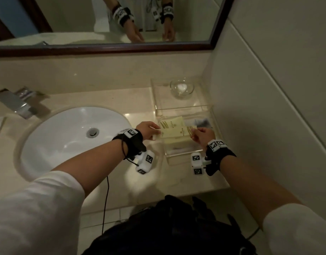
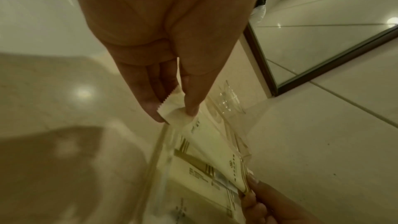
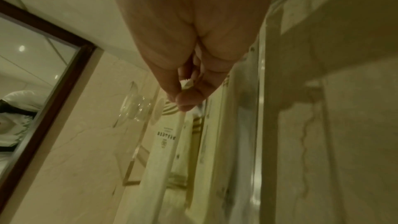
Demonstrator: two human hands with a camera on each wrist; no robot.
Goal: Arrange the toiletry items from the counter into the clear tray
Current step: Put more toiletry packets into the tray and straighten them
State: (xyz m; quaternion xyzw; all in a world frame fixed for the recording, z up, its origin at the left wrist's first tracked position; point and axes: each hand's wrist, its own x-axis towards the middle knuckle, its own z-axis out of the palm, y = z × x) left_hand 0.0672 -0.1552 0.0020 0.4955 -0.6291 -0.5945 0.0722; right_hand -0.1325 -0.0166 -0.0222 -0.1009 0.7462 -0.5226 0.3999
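Both hands pinch one cream packet [image 1: 178, 134] by its ends, over the tray [image 1: 184, 107].

Left hand [image 1: 148, 130] holds the serrated left end between thumb and fingertips [image 2: 150, 108]; right hand [image 1: 201, 136] pinches the right end with curled fingers [image 3: 183, 101]. The packet sits low inside the near part of the tray, above other cream packets already lying there. I count at least three packets in the head view: the held one, one behind it [image 1: 172, 122], one beneath; more may be hidden. A grey item [image 1: 202, 122] lies at the tray's right side, and one glass dish [image 1: 182, 87] stands in the far section. No toiletries show loose on the counter [image 1: 103, 100], so this looks like the last placement, with only letting go left.
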